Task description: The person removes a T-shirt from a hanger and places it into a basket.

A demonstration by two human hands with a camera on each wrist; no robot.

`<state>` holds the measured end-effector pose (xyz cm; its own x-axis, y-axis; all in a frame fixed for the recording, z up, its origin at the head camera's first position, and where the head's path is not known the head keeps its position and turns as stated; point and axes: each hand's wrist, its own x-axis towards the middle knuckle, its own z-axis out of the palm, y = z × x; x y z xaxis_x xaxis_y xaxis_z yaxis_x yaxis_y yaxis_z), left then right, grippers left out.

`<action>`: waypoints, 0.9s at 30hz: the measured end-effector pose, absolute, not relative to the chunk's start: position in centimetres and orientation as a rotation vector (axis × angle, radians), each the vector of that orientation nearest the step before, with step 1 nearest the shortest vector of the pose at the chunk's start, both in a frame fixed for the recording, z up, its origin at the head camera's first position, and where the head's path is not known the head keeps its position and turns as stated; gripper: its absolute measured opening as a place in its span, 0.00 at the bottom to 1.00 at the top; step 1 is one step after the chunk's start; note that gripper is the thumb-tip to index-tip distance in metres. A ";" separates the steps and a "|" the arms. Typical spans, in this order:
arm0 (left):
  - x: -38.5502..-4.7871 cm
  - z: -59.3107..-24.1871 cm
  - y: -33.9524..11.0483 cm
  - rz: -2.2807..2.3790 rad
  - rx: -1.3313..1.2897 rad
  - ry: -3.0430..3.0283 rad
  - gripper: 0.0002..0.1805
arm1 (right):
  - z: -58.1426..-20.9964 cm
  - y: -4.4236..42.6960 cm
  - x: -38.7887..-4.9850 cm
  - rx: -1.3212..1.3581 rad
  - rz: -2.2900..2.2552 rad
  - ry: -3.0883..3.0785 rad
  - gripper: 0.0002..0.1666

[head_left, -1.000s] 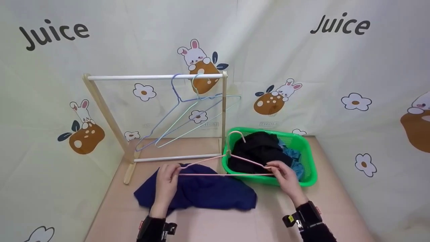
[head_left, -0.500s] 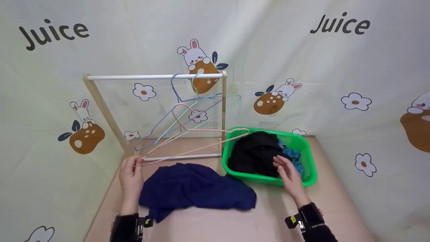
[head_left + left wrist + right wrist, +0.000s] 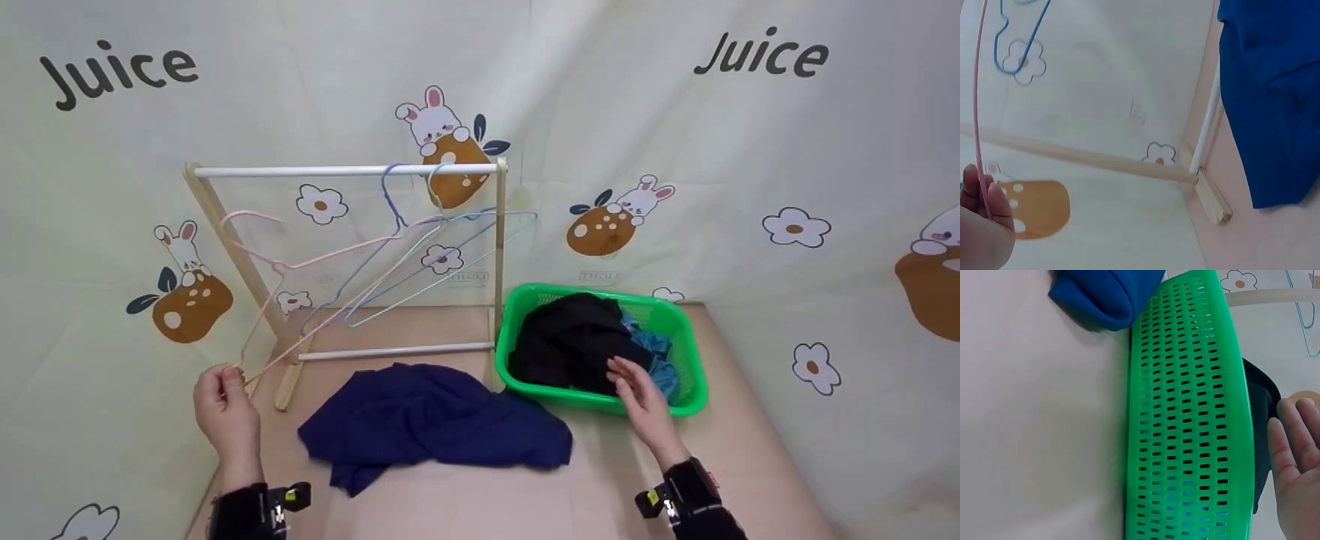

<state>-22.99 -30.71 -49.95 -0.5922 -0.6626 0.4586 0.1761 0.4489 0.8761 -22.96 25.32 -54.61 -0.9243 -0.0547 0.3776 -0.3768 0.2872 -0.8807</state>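
At the left, my left hand point(image 3: 229, 412) pinches one end of a pink clothes hanger point(image 3: 337, 251), which tilts up and to the right with its hook in front of the rack's left post. The left wrist view shows the thumb and fingers of that hand on the pink wire point(image 3: 977, 101). My right hand point(image 3: 643, 401) holds nothing; its fingers are relaxed above the front edge of a green basket point(image 3: 699, 375). Black cloth point(image 3: 574, 337) and teal cloth point(image 3: 652, 345) fill the basket. A dark blue garment point(image 3: 442, 420) lies crumpled on the table between the hands.
Behind the garment stands a small wooden clothes rack point(image 3: 300, 172) with a white top rail. A blue hanger point(image 3: 358, 271) and a mint green hanger point(image 3: 390, 279) hang from it. Printed curtains point(image 3: 750, 150) enclose the back and sides of the table point(image 3: 510, 502).
My right hand has let go of the pink hanger and stayed by the basket. The left hand has carried the hanger leftward, swinging it up from level in front of the rack.
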 end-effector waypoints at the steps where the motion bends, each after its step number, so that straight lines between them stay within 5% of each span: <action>1: -22.9 -50.0 -31.1 -1.267 0.430 -1.835 0.13 | -54.7 25.3 -23.0 0.393 1.679 -2.286 0.22; 15: -22.0 -51.8 -34.1 -1.619 0.693 -1.589 0.09 | -55.3 25.3 -23.0 0.401 1.647 -2.293 0.22; 27: -24.5 -48.5 -32.7 -1.395 0.746 -1.893 0.15 | -55.3 23.9 -22.8 0.462 1.552 -2.363 0.22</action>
